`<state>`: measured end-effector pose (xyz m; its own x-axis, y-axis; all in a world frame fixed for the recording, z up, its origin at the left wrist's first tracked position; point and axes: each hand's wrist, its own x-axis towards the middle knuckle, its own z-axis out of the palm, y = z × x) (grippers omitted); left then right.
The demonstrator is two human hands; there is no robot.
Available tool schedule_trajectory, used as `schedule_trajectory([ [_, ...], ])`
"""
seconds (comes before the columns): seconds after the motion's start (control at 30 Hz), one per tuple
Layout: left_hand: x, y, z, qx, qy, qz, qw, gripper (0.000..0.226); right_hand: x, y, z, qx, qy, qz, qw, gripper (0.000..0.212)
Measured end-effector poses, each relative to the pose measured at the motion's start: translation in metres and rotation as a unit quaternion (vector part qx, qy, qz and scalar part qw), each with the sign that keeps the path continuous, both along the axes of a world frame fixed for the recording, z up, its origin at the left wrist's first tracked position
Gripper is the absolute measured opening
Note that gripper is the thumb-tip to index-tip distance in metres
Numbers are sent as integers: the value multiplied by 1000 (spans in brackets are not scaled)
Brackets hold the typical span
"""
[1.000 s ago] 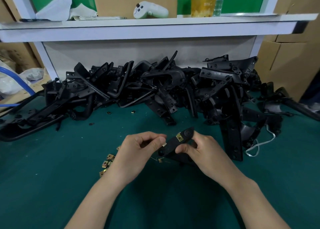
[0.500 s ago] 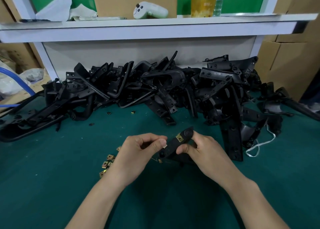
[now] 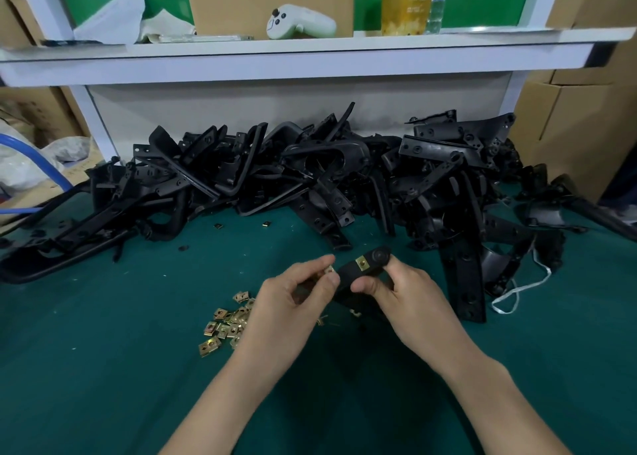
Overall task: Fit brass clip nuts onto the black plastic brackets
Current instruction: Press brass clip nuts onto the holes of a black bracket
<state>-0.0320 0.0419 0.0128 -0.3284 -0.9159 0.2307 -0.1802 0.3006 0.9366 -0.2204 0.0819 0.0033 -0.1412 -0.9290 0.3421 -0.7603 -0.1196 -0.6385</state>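
Note:
My right hand (image 3: pixel 405 291) grips a black plastic bracket (image 3: pixel 358 273) above the green table, thumb under its near edge. One brass clip nut (image 3: pixel 362 263) sits fitted on the bracket's upper face. My left hand (image 3: pixel 293 299) pinches a second brass clip nut (image 3: pixel 330 269) between thumb and forefinger, right at the bracket's left end. A loose heap of brass clip nuts (image 3: pixel 225 323) lies on the table just left of my left wrist.
A big pile of black brackets (image 3: pixel 310 179) runs across the back of the green table (image 3: pixel 103 368). Two stray clip nuts (image 3: pixel 265 224) lie near its front. A long bracket (image 3: pixel 463 279) and a white cord (image 3: pixel 517 292) lie to the right. A white shelf (image 3: pixel 293 58) overhangs the pile.
The left hand's thumb and forefinger have shifted slightly up and toward the bracket's left end with the clip nut. The right hand and bracket have barely moved.

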Motion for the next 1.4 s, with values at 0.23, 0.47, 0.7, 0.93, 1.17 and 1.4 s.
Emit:
schedule_trajectory([
  [0.23, 0, 3, -6, -84, -102, 46, 990, 37, 3, -2, -3, -2, -42, 20, 999, 16],
  [0.47, 1, 1, -8, -134, -120, 60, 982, 31, 2, -2, -4, -5, -48, 25, 999, 8],
  [0.7, 6, -3, -9, -137, -120, 47, 982, 29, 4, -3, -3, 4, -55, 27, 998, 18],
  [0.93, 5, -3, -10, -139, -104, 45, 984, 32, 2, -2, -2, 13, -73, 30, 997, 17],
  [1.17, 1, 3, -9, -91, -76, 36, 992, 28, 3, 0, -2, 11, -103, 30, 994, 36],
  [1.4, -1, 7, -6, -89, -75, 44, 992, 26, 5, 1, -2, 11, -117, 31, 993, 40],
])
